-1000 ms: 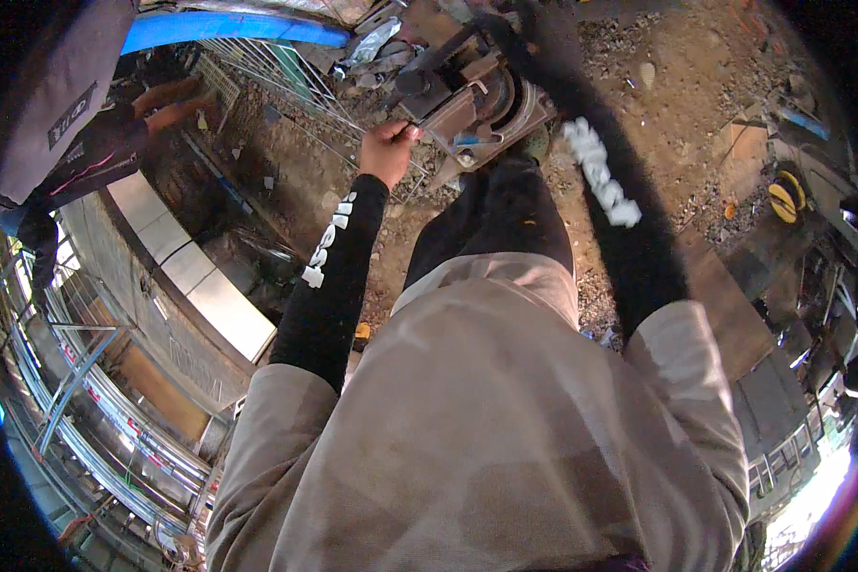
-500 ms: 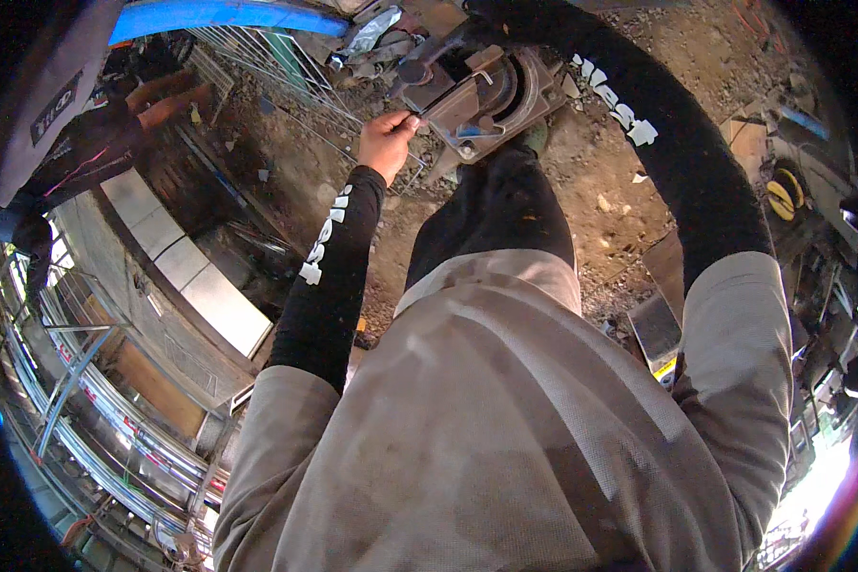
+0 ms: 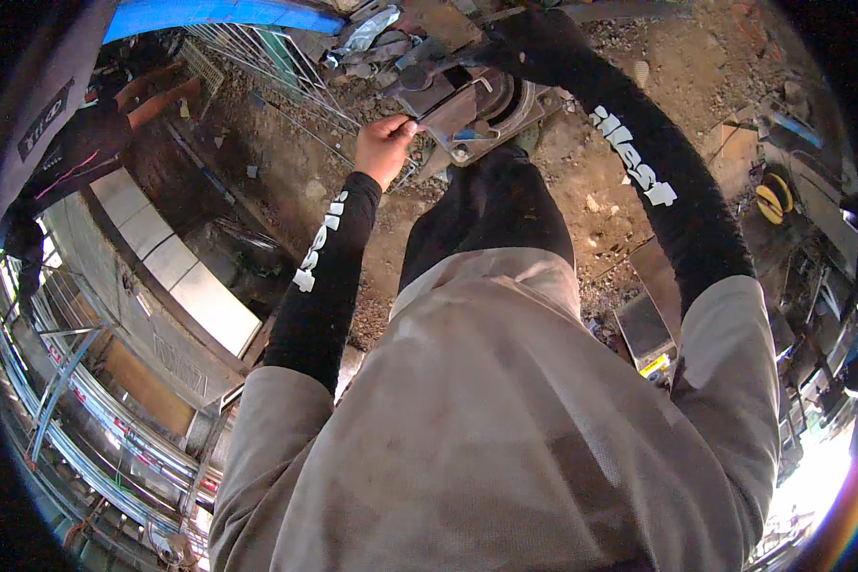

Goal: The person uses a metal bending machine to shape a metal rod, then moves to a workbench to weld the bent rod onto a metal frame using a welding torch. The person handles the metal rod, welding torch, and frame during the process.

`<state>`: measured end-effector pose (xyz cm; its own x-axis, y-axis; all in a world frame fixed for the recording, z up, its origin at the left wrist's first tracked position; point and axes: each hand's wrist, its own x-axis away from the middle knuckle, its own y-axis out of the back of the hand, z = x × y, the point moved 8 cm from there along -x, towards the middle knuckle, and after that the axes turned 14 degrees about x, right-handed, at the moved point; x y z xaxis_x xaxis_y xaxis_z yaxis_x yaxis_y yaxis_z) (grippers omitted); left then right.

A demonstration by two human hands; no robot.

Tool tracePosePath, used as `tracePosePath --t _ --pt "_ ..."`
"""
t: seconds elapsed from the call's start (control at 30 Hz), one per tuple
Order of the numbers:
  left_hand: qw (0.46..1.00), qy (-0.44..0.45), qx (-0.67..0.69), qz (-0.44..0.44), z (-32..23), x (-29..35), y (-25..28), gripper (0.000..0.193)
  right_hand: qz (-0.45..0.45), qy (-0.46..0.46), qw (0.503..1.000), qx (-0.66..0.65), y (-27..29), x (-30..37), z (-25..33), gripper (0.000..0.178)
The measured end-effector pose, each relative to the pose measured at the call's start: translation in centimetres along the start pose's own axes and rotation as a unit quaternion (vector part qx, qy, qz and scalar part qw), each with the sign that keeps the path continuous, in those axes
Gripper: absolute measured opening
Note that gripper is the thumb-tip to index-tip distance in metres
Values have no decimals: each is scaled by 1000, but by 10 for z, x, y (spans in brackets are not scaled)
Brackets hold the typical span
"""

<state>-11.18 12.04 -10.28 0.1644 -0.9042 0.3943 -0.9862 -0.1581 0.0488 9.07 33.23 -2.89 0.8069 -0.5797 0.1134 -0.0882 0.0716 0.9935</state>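
My left hand (image 3: 381, 151) is closed at the near left edge of a metal cutting machine's base (image 3: 467, 141). Its thumb and fingertips pinch the end of a thin dark metal rod (image 3: 440, 107), which runs across the base. The base looks like that of a chop saw, with a curved slotted plate (image 3: 516, 105) on its right. My right arm (image 3: 629, 143), in a black sleeve, reaches over the far right side of the machine. Its far end is dark, and I cannot make out the fingers or what they hold. The machine stands on the ground just beyond my leg (image 3: 486, 205).
A metal grille (image 3: 267, 57) and scrap pieces (image 3: 367, 38) lie beyond the machine. On the left stand a bench with pale panels (image 3: 176, 253) and racked metal tubes (image 3: 114, 448). To the right are a box (image 3: 646, 334) and a yellow-and-black coil (image 3: 774, 198).
My right arm has come lower and nearer, its dark end now closer over the machine. My left hand stays at the rod's end, almost unmoved.
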Motion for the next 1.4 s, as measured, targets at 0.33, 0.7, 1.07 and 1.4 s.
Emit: tracePosePath --t 0.33,0.7,1.07,1.4 --pt "993 37 116 0 -1 3 -3 18 -64 -7 997 -41 1 6 -16 34" --pt "998 -6 52 -16 2 3 3 18 -73 -35 995 -59 -4 8 -20 33" --pt "1000 11 23 -4 0 3 1 21 -88 -59 992 -73 -13 5 -27 33" --pt "999 36 27 2 -9 14 -6 25 -116 -100 983 -96 -25 -2 -40 34"
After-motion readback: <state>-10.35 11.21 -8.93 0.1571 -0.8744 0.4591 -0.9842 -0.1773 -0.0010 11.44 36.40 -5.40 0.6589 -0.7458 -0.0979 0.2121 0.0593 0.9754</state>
